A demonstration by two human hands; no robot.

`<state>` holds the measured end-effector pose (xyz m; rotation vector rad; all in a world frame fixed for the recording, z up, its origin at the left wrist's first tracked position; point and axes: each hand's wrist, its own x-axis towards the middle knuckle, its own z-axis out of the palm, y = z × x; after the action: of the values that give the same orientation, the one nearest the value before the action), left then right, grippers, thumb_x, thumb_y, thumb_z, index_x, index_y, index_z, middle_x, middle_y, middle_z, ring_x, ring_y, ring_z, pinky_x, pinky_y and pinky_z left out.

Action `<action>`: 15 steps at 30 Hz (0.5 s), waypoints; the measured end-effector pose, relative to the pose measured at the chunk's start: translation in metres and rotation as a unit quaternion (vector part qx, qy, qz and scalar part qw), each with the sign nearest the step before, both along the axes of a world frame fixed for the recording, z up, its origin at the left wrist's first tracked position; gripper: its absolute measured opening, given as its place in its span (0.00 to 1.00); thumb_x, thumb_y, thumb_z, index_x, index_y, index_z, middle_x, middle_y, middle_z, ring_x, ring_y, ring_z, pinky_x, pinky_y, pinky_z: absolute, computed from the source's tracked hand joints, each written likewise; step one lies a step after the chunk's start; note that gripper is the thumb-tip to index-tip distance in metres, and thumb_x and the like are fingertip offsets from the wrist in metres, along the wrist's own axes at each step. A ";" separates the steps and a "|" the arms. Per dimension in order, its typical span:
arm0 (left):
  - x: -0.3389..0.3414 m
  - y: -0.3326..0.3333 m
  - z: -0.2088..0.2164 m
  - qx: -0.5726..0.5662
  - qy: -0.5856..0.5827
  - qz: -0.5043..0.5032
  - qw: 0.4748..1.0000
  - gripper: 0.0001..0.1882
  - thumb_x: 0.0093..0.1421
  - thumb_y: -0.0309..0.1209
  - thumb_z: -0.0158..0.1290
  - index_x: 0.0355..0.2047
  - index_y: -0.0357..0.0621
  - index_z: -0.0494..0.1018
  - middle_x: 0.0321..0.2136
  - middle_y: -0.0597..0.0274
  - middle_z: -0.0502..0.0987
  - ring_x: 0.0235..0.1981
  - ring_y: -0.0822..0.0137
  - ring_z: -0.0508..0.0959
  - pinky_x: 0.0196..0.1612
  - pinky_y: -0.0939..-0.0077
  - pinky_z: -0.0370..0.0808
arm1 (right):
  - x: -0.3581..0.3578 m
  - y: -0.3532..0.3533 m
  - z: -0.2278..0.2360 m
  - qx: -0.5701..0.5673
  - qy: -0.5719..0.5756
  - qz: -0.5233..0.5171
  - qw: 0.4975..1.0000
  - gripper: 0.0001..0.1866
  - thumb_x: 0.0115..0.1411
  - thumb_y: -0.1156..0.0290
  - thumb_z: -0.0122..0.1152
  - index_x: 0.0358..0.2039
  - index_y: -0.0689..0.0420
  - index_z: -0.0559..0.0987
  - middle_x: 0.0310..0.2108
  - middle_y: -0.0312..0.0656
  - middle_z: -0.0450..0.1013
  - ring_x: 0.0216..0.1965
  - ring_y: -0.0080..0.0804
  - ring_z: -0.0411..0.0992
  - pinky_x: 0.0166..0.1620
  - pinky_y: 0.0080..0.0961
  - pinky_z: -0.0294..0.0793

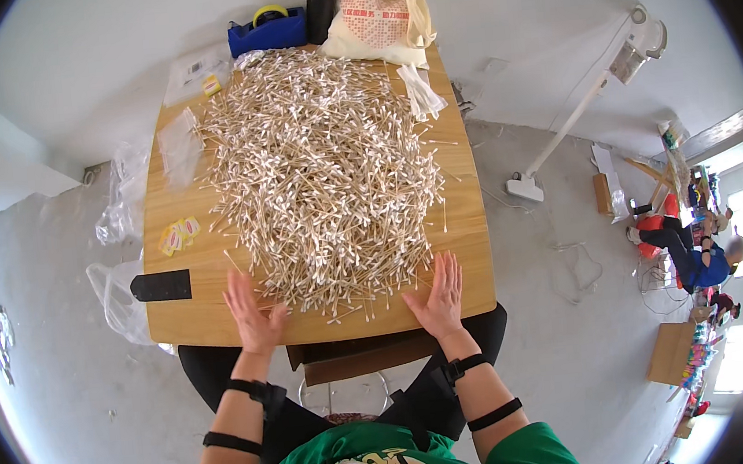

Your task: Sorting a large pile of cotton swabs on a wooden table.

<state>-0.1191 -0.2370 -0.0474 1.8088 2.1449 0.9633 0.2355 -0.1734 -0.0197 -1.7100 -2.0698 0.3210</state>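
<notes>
A wide heap of cotton swabs, with pale wooden sticks and white tips, spreads over the wooden table. At the heap's near left edge rests my left hand, fingers stretched forward and thumb turned inward. Mirroring it at the near right edge, my right hand also has its fingers extended and thumb out. Both hands are open and hold nothing. A few loose swabs lie on the wood between the two thumbs.
Small yellow-and-white labels and a black strap lie on the left. Behind the heap stand a blue tape dispenser, a black bottle and a cloth bag. Plastic bags hang left. A person sits far right.
</notes>
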 end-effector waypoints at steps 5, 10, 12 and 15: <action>0.042 -0.005 0.030 -0.145 0.064 -0.030 0.987 0.53 0.47 0.51 0.65 0.68 0.49 0.51 0.69 0.43 0.46 0.70 0.42 0.43 0.66 0.33 0.37 | -0.030 0.008 0.012 -0.094 -0.103 0.016 0.990 0.56 0.50 0.44 0.67 0.69 0.56 0.47 0.69 0.62 0.44 0.70 0.63 0.40 0.68 0.60 0.36; 0.038 0.044 0.023 -0.151 0.075 0.017 0.986 0.54 0.46 0.49 0.66 0.68 0.51 0.50 0.70 0.47 0.43 0.70 0.42 0.43 0.66 0.32 0.38 | -0.053 0.035 0.003 -0.061 -0.088 0.035 0.994 0.54 0.52 0.45 0.66 0.69 0.56 0.48 0.68 0.63 0.44 0.69 0.64 0.41 0.67 0.61 0.36; 0.029 0.064 0.019 -0.151 0.088 0.033 0.984 0.53 0.47 0.46 0.67 0.69 0.52 0.49 0.71 0.50 0.43 0.70 0.43 0.43 0.66 0.33 0.39 | -0.068 0.050 0.003 -0.045 -0.076 0.035 0.995 0.50 0.54 0.47 0.64 0.68 0.58 0.50 0.68 0.63 0.44 0.69 0.62 0.42 0.68 0.58 0.38; 0.020 0.089 0.012 -0.110 0.079 0.032 0.990 0.52 0.48 0.44 0.66 0.69 0.52 0.49 0.71 0.52 0.43 0.71 0.44 0.43 0.66 0.34 0.40 | -0.082 0.073 -0.004 -0.041 -0.066 0.023 0.997 0.49 0.55 0.48 0.64 0.68 0.58 0.51 0.69 0.62 0.43 0.69 0.60 0.43 0.69 0.55 0.39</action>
<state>-0.0995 -0.1484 -0.0352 1.7705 2.3111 0.5828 0.1534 -0.1004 -0.0232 -1.7759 -2.2208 0.3192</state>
